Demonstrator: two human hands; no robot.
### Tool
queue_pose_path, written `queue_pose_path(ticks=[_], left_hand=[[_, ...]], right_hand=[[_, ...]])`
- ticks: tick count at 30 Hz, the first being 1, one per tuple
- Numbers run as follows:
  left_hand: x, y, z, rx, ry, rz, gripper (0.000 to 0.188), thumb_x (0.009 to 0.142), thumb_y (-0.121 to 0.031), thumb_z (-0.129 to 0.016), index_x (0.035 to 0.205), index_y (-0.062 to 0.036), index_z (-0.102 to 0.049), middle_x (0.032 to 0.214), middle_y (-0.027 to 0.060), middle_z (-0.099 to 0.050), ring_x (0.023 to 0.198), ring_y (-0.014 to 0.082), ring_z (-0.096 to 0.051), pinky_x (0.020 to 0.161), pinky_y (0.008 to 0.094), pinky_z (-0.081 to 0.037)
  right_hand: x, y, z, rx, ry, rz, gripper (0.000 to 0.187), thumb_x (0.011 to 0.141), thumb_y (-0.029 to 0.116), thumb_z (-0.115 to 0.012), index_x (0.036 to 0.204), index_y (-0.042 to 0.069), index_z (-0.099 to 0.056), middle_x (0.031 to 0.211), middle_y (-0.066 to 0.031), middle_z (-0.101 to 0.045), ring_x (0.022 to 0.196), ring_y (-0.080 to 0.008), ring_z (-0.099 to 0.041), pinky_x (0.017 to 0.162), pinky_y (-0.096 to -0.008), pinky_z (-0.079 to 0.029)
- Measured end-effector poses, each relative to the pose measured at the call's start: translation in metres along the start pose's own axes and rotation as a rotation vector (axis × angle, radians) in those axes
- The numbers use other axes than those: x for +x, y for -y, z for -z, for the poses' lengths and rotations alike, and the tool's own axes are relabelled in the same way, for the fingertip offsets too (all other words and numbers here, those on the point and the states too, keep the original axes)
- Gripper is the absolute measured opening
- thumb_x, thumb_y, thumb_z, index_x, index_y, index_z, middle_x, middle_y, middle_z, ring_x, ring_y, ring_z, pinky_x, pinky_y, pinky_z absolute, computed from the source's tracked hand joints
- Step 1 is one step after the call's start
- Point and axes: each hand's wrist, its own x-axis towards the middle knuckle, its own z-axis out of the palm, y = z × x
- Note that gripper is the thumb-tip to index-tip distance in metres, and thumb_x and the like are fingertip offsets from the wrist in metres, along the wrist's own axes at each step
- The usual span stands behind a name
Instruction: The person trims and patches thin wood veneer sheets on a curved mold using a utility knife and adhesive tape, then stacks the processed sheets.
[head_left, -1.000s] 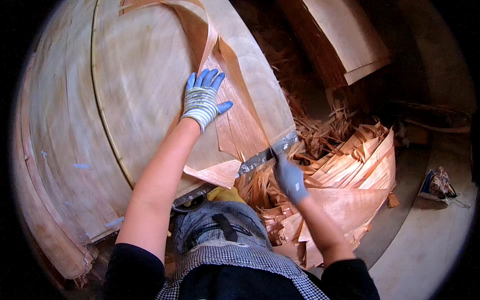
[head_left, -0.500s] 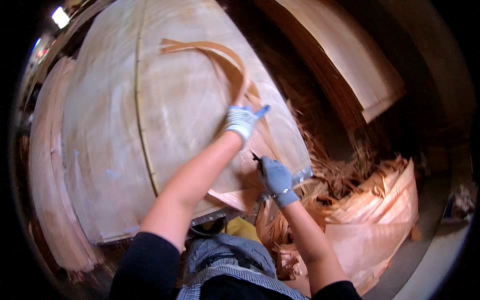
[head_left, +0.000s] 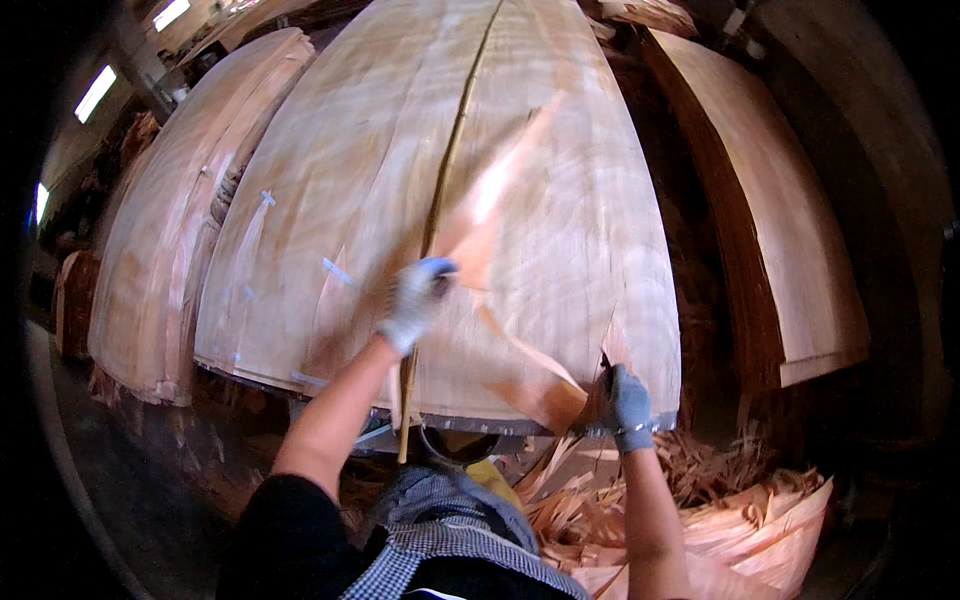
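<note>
A broad stack of pale wood veneer sheets (head_left: 540,250) lies in front of me, a thin stick (head_left: 461,115) running lengthwise over it. My left hand (head_left: 412,298), in a white and blue glove and blurred by motion, is above the stack near the stick. Its fingers are curled at the lower end of a torn veneer strip (head_left: 487,205) that stretches away to the far right. In a grey-blue glove, my right hand (head_left: 624,402) is closed at the stack's near right edge. A small dark blade, apparently a knife (head_left: 604,360), pokes out of it. Another narrow strip (head_left: 535,355) curves between the hands.
Another veneer stack (head_left: 205,200) stands to the left, and one more (head_left: 770,200) to the right across a dark gap. Torn veneer scraps (head_left: 720,520) are heaped below the near right edge. Bits of light tape (head_left: 337,271) stick to the top sheet.
My view has swung, so the stack now sits more upright in it. My left hand has moved left to the stick; the looped strip now lies straighter. My right hand stays by the near edge.
</note>
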Motion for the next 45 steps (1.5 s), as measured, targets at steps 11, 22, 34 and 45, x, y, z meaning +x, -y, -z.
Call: queue_pose_path(ticks=[11, 22, 34, 45], left_hand=[[-0.309, 0.030, 0.308, 0.630, 1.450, 1.168, 0.047, 0.074, -0.037, -0.059, 0.112, -0.0099, -0.055, 0.111, 0.0103, -0.057, 0.090, 0.0293, -0.057, 0.079, 0.0367, -0.044], [-0.606, 0.054, 0.391, 0.915, 0.721, 1.582, 0.057, 0.074, -0.027, -0.057, 0.126, -0.0097, -0.041, 0.120, 0.0203, -0.047, 0.110, 0.0346, -0.045, 0.089, 0.0376, -0.039], [-0.396, -0.002, 0.313, 0.575, 0.491, 0.623, 0.036, 0.079, -0.009, -0.052, 0.114, -0.0018, -0.051, 0.112, 0.0198, -0.053, 0.104, 0.0330, -0.050, 0.091, 0.0369, -0.038], [-0.322, -0.042, 0.166, 0.328, 0.680, 0.488, 0.034, 0.078, -0.013, -0.052, 0.111, -0.0008, -0.053, 0.106, 0.0182, -0.056, 0.097, 0.0303, -0.055, 0.086, 0.0343, -0.042]], right_hand=[[0.016, -0.021, -0.019, 0.242, -0.016, -0.304, 0.025, 0.074, 0.021, -0.057, 0.093, 0.005, -0.057, 0.087, -0.0198, -0.061, 0.082, -0.0356, -0.058, 0.070, -0.0397, -0.046], [-0.126, 0.028, -0.030, 0.912, -0.373, -0.625, 0.011, 0.072, 0.006, -0.059, 0.081, 0.002, -0.064, 0.066, 0.0010, -0.057, 0.061, -0.0073, -0.052, 0.055, -0.0198, -0.042], [-0.122, 0.041, -0.059, 1.439, -0.007, -0.767, 0.013, 0.081, 0.008, -0.056, 0.092, 0.002, -0.055, 0.072, -0.0067, -0.059, 0.051, -0.0137, -0.052, 0.043, -0.0236, -0.043], [-0.149, -0.073, 0.028, 0.775, 0.154, -0.737, 0.014, 0.074, 0.012, -0.066, 0.080, 0.001, -0.062, 0.085, -0.0056, -0.063, 0.068, -0.0108, -0.058, 0.057, -0.0247, -0.046]])
